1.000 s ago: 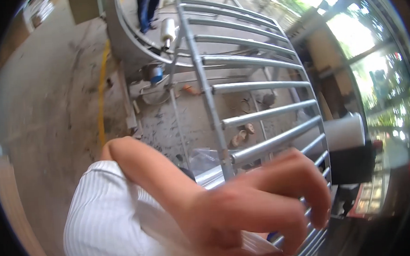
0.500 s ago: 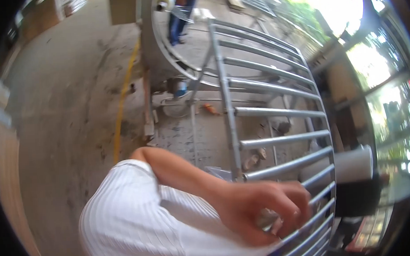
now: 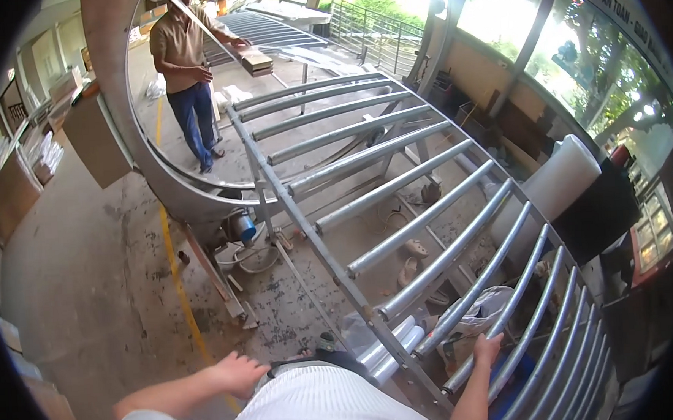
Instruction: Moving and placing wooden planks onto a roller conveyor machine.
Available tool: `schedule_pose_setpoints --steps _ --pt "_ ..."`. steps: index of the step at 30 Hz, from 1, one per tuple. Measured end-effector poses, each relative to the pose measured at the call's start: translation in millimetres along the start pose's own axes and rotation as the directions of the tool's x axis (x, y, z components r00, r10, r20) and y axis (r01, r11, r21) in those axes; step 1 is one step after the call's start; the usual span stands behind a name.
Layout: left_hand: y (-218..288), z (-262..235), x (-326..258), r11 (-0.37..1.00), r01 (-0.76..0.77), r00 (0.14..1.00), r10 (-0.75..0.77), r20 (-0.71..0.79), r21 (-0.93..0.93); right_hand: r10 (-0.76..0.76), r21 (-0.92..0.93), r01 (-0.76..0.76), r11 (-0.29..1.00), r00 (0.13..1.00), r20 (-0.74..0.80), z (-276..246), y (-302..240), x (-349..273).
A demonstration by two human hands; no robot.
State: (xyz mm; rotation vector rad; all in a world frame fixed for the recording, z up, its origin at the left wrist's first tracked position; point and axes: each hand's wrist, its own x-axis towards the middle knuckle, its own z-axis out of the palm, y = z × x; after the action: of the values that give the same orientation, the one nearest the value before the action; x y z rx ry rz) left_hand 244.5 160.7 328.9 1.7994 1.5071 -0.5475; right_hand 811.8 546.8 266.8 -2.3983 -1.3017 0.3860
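Note:
My left hand (image 3: 242, 375) is at the lower left, close to the dark waistband below my white ribbed shirt (image 3: 327, 397). Its fingers are curled in, and nothing shows in them. On the right, my right hand (image 3: 487, 348) is closed around one of the metal rollers (image 3: 502, 319) of a long roller conveyor (image 3: 332, 275). Just beyond that hand, under the rollers, sits a white plastic bag (image 3: 488, 308). Clear rolled film (image 3: 393, 351) lies beside the near part of the conveyor frame.
A large grey ring-shaped machine (image 3: 147, 163) stands at the conveyor's far end. Behind it, a co-worker (image 3: 184, 54) has a hand at a stack of boards (image 3: 255, 60). A big white roll (image 3: 567, 179) stands on the right. A yellow line (image 3: 179, 283) crosses the floor at left.
My left hand has drawn back from over the rollers to my waist. My right hand has come into view on a roller. The view has lifted, showing the co-worker and more of the conveyor.

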Motion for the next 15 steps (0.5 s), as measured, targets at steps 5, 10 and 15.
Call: schedule_pose_setpoints --steps 5,10,15 --pt "20.5 46.1 -35.5 0.9 0.052 0.996 -0.014 0.088 -0.434 -0.002 -0.086 0.001 0.996 1.0 -0.005 1.0 -2.3 -1.3" --pt "22.6 58.8 -21.3 0.877 -0.133 0.982 0.054 -0.18 -0.462 0.018 -0.092 -0.018 0.996 1.0 -0.003 -0.8 -3.4 -2.3" --pt "16.2 53.4 -4.3 0.88 -0.242 0.939 0.106 -0.328 -0.408 0.047 -0.046 -0.046 0.998 0.999 0.023 -6.0 -14.3 -8.3"
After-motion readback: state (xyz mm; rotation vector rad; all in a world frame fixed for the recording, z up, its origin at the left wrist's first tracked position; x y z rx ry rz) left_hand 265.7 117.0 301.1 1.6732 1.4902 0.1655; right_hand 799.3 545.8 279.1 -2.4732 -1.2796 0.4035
